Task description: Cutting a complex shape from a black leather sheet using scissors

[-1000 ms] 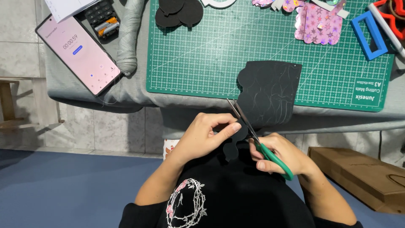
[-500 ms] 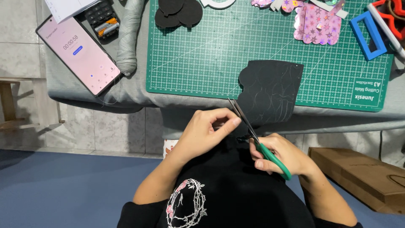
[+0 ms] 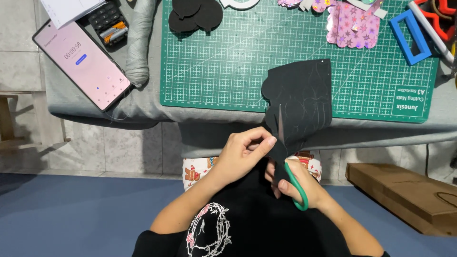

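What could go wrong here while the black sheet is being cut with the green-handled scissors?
The left hand pinches the black craft sheet right beside the blades of the green-handled scissors, so its fingertips could get nicked. The sheet hangs unsupported off the edge of the green cutting mat, so it may flex and the cut could stray from the faint drawn lines.

A table (image 3: 71,107) draped in grey cloth runs across the top, its front edge hanging over a wall of pale grey stone tiles (image 3: 143,152). Below lies a dark blue floor (image 3: 71,214), evenly lit. A wooden stool (image 3: 9,128) stands at the left edge, and a flat brown cardboard box (image 3: 404,192) rests on the floor at the right.
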